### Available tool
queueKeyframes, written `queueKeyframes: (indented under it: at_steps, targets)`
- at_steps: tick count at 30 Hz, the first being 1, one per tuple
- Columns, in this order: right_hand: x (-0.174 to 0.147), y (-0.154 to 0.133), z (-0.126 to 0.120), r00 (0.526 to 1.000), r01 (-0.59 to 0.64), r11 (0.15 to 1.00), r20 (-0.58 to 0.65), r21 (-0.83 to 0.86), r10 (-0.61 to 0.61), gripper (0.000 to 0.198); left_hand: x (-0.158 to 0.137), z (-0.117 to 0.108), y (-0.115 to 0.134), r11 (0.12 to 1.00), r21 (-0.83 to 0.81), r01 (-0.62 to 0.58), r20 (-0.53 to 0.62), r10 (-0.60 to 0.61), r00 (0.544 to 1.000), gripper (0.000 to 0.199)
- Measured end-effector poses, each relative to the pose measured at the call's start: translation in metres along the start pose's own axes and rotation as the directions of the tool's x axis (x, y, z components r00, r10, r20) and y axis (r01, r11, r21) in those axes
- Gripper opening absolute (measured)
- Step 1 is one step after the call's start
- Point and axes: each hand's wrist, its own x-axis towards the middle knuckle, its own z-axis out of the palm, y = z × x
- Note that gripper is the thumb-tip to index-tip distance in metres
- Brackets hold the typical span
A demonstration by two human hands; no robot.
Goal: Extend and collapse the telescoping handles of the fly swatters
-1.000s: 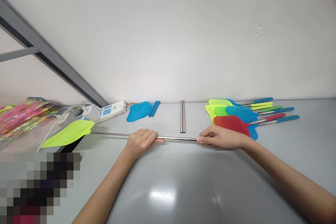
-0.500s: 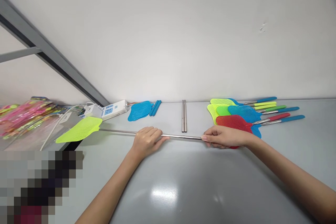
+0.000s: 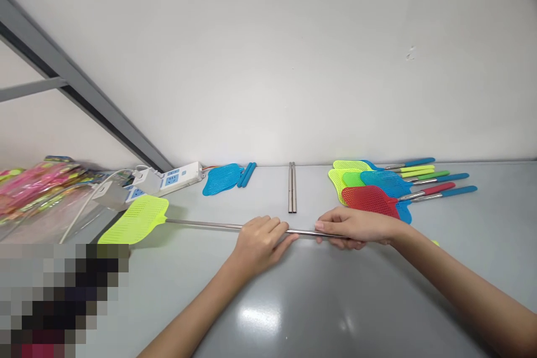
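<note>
While the left hand [image 3: 262, 240] is wrapping around the metal shaft [image 3: 205, 225] of the yellow-green swatter [image 3: 140, 222], the right hand [image 3: 352, 226] is pinching it farther right, thumb against fingers. Crosswise on the near side of 2 metal tubes [image 3: 290, 189], the swatter is pointing its mesh head [image 3: 132, 218] left. The person is apparently working along the shaft; the next move is probably calling for 2 steady, aligned grips.

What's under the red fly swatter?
From under the red swatter, part of a blue swatter sticks out at lower right. The rest beneath is covered; the right hand also blocks some of the view.
</note>
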Motion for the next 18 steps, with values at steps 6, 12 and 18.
queueKeyframes:
  at_steps: [6,12,18]
  targets:
    - [0.001,-0.004,0.010,0.999,0.039,0.999,0.039,-0.030,-0.038,0.042,0.009,0.000,0.023,0.996,-0.055,-0.064,0.069,0.067,0.995,0.019]
    - [-0.002,-0.006,0.012,0.999,0.033,0.999,0.015,-0.040,-0.033,0.042,0.013,-0.002,0.031,0.996,-0.061,-0.064,0.031,0.066,0.997,0.021]
    - [0.002,-0.005,0.014,1.000,0.031,0.995,-0.003,-0.098,-0.031,0.040,0.010,0.007,0.017,0.994,0.028,-0.108,-0.038,0.109,0.993,0.025]
